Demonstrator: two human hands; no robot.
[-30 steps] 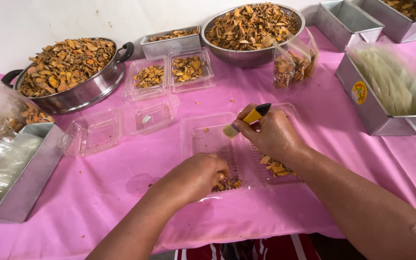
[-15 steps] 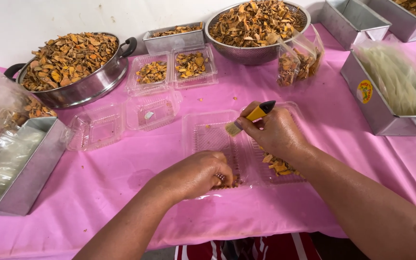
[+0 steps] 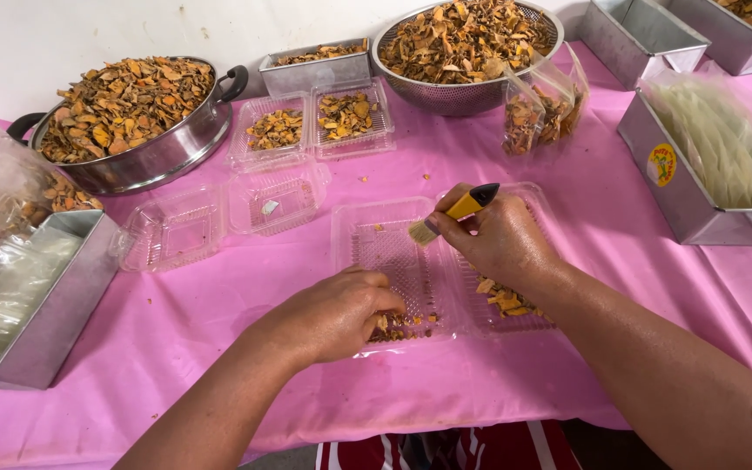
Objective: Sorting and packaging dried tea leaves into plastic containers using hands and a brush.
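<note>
Our left hand (image 3: 332, 315), curled, hid the dried slices (image 3: 406, 326) it pinched in the clear tray (image 3: 385, 239); our right hand (image 3: 493, 239) still gripped the yellow brush (image 3: 454, 211), barely shifted

Steel pot (image 3: 145, 161), colander (image 3: 467, 91) (both heaped), pink tablecloth (image 3: 245, 305).

food packing table: pink cloth (image 3: 219, 296), metal tins (image 3: 698, 200), plastic trays (image 3: 271, 200).
</note>
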